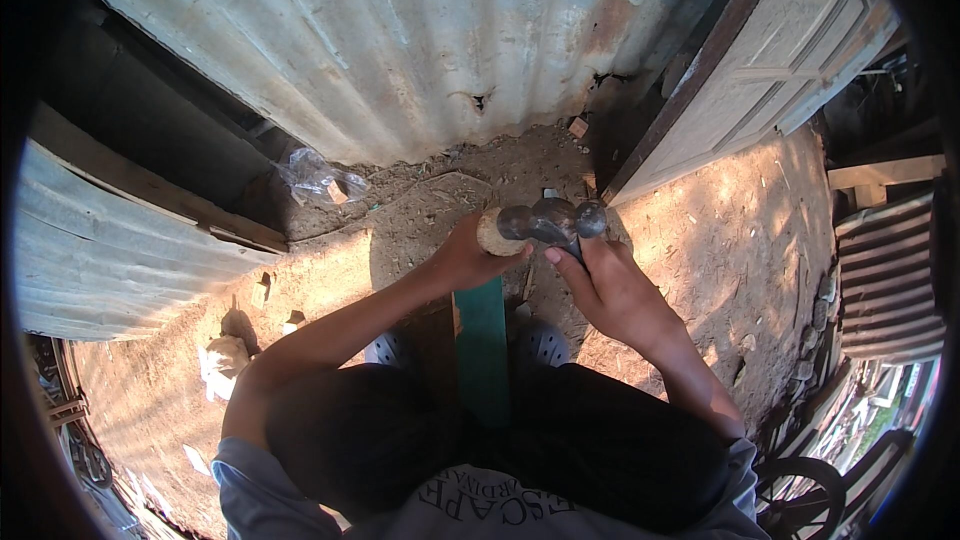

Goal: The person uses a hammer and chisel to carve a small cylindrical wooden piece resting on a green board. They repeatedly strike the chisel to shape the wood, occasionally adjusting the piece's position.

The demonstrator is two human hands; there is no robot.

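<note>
My right hand (630,292) is closed round the handle of a ball-peen hammer (552,221), close below its dark metal head. The head lies crosswise, its rounded peen to the right and its flat face end to the left. In my left hand (458,258) is a round, tan, rough-faced piece (490,232), which could be wood or cork. The hammer's left end overlaps it in view; I cannot tell whether they touch. Under both hands a green board (481,340) runs between my legs, and what its far end rests on is hidden.
Ahead rises a corrugated metal sheet (400,40), with a panelled door (750,60) to its right. A clear plastic bag (315,177) and small wood blocks lie on the dirt ground (740,240). A wheel (800,495) stands at the lower right.
</note>
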